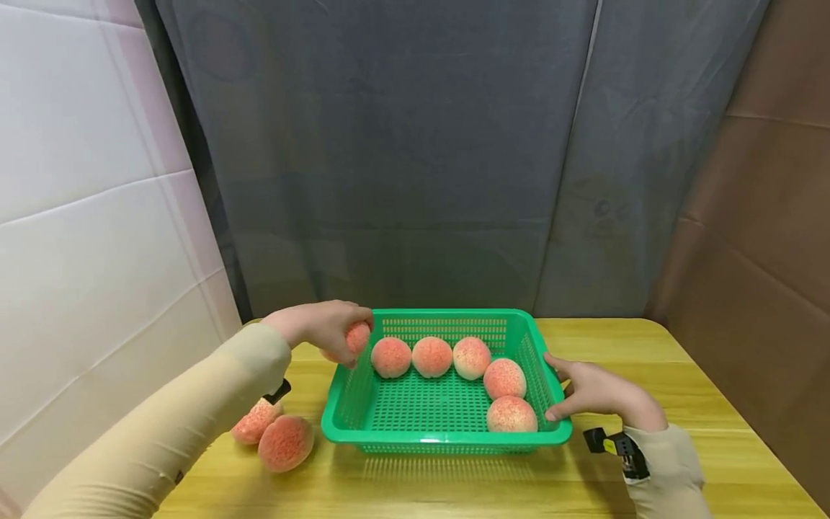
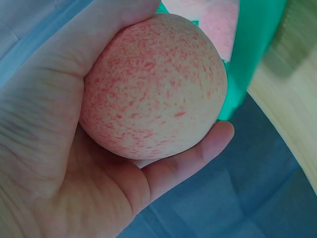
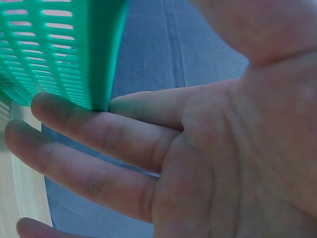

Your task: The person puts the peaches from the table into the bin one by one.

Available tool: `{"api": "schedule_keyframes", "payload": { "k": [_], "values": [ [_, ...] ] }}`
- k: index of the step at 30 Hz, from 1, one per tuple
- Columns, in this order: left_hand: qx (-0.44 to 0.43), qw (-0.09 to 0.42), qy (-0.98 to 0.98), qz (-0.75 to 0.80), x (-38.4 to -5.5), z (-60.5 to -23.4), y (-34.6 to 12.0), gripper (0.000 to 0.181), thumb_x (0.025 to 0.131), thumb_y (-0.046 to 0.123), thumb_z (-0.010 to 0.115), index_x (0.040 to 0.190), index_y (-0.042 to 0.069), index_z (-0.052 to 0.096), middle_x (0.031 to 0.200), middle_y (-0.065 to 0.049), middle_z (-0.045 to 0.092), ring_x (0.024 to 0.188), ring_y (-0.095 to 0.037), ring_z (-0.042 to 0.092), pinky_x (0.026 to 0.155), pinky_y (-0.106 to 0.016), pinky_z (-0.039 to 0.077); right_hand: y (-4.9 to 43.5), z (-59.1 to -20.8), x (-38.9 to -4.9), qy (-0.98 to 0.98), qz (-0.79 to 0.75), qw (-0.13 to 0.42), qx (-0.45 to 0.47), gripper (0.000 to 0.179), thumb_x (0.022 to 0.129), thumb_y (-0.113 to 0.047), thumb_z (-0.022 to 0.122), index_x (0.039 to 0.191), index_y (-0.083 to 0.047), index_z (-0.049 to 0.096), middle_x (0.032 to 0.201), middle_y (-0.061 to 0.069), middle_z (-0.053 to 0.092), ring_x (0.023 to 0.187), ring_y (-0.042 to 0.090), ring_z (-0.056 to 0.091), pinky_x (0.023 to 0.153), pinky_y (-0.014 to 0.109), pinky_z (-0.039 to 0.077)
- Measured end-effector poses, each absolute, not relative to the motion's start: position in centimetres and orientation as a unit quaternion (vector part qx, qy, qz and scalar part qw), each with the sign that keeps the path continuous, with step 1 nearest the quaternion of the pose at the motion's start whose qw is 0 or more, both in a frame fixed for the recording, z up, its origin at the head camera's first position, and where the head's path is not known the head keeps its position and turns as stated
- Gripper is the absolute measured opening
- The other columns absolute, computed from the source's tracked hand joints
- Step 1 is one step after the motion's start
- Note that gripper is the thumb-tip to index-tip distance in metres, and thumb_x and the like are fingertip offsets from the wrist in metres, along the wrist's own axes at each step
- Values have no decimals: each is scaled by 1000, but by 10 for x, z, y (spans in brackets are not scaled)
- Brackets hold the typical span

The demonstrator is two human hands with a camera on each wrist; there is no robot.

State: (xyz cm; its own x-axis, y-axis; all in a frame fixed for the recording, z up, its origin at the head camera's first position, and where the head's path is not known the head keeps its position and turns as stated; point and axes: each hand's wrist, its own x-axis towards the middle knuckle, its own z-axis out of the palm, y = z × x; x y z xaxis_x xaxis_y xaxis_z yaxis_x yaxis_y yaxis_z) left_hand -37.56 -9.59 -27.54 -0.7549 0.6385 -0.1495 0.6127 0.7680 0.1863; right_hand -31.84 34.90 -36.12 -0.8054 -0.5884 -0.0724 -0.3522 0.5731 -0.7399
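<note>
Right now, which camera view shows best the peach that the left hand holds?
The left wrist view: the peach appears large there, with its speckled side facing the camera. The head view shows it small and partly covered by the left hand. The right wrist view does not show it.

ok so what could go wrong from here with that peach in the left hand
The peach held in the left hand is close to the left rim of the green basket, so it might catch there and fall outside. The left sleeve crosses in front of two loose peaches on the table and could nudge them. The right hand touches the basket; a push might roll the peaches inside.
</note>
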Motion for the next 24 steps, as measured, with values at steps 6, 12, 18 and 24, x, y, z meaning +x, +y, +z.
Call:
{"api": "schedule_keyframes", "payload": {
  "k": [6,12,18,24],
  "values": [
    [352,104,928,65,-376,-275,-78,46,70,22,79,111,18,58,96,5,56,79,-15,52,65,-32,46,348,-360,-318,875,-371,158,-267,105,78,-21,82,145,18,12,121,29,56,89,27,67,74,34,52],
    [374,100,921,53,-381,-277,-61,43,73,23,76,112,17,59,97,6,57,80,-15,52,68,-33,46,348,-362,-319,876,-372,157,-263,106,77,-22,83,145,17,12,118,26,58,88,27,67,73,34,52],
    [377,105,919,48,-390,-282,-39,41,75,27,74,112,18,59,94,6,56,79,-15,52,68,-32,46,350,-361,-318,880,-365,153,-264,104,77,-20,82,145,18,13,117,26,58,87,25,67,72,33,52],
    [378,127,915,60,-390,-288,-20,39,73,24,77,106,21,59,91,9,58,78,-11,55,67,-30,48,351,-362,-318,878,-371,158,-259,104,78,-21,82,145,18,12,117,24,58,88,27,66,73,33,52]
  ]
}}
